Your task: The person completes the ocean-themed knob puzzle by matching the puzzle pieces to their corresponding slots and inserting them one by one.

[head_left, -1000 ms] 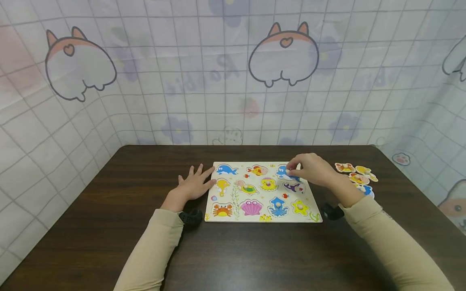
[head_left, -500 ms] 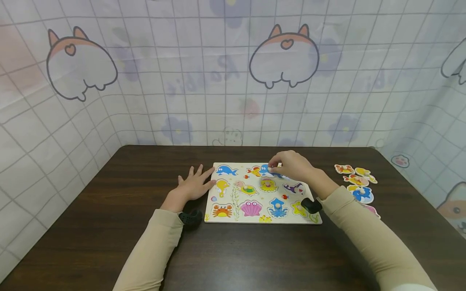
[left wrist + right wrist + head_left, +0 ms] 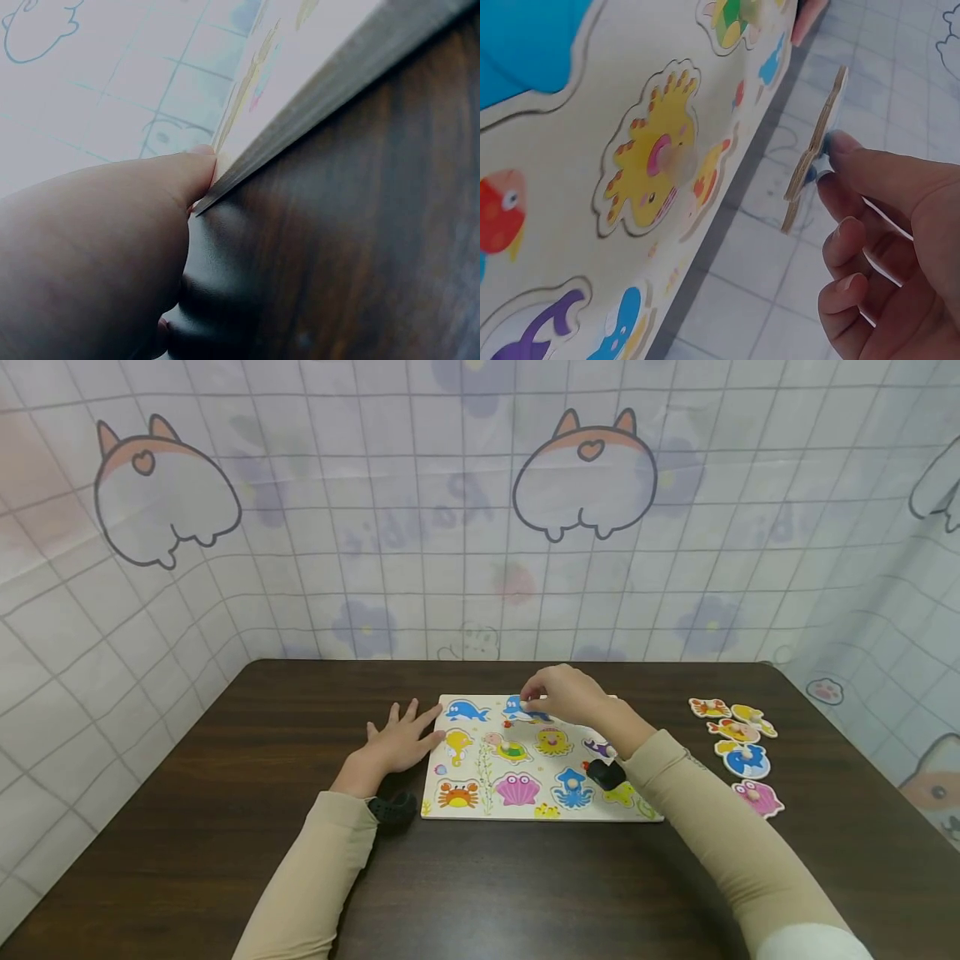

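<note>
A pale puzzle board (image 3: 480,814) with sea-animal pictures lies on the dark table. My right hand (image 3: 566,693) is above its top edge, pinching a blue whale-like puzzle piece (image 3: 513,707) by its knob. In the right wrist view the same piece (image 3: 817,135) is edge-on, raised off the board, between thumb and fingertips of my right hand (image 3: 900,240). My left hand (image 3: 401,739) lies with spread fingers at the board's left edge; in the left wrist view, a digit of the left hand (image 3: 97,225) touches the board's edge (image 3: 315,97). Other fingers there are mostly hidden.
Loose pieces lie right of the board: a crab (image 3: 708,708), a red-and-yellow fish (image 3: 733,731), a blue piece (image 3: 745,761) and a pink shell (image 3: 757,797). Knobbed pieces, including an octopus (image 3: 553,742) and a squid (image 3: 572,789), sit in the board. Patterned cloth (image 3: 375,527) hangs behind.
My right hand has moved left along the board's top edge with the blue piece, from the top right corner to over the fish picture. The left hand stays put.
</note>
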Demonstrator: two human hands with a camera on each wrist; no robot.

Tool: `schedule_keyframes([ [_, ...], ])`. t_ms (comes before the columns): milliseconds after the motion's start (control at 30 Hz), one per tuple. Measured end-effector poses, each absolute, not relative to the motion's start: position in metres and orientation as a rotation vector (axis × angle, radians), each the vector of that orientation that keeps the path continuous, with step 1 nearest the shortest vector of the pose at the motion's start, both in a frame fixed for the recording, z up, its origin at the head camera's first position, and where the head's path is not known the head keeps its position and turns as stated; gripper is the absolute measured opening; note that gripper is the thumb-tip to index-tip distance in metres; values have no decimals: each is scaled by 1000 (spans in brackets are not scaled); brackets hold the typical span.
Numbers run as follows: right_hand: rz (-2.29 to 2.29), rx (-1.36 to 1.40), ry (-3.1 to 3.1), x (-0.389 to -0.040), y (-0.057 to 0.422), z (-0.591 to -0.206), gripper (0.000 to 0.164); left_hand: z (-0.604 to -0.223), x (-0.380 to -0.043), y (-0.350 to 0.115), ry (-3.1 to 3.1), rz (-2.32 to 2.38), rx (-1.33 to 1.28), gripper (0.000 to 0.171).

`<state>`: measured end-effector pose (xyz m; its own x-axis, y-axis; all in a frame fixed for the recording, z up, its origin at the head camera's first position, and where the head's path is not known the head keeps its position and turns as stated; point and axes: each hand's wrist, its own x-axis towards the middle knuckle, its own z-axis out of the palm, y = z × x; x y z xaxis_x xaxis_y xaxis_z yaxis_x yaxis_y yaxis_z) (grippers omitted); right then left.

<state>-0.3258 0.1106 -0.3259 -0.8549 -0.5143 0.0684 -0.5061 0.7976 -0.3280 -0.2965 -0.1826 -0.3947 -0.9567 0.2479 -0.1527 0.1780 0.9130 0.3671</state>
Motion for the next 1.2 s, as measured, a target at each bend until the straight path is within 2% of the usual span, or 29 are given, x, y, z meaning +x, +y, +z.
schedule_keyframes([
  [700,-666,-682,2903,-347,63,-342,16,-395,-295,-182,2887,524,309,64],
  [1200,-567,-726,2884,-363,37,-344,18,-392,-295,-183,2878,516,305,66],
])
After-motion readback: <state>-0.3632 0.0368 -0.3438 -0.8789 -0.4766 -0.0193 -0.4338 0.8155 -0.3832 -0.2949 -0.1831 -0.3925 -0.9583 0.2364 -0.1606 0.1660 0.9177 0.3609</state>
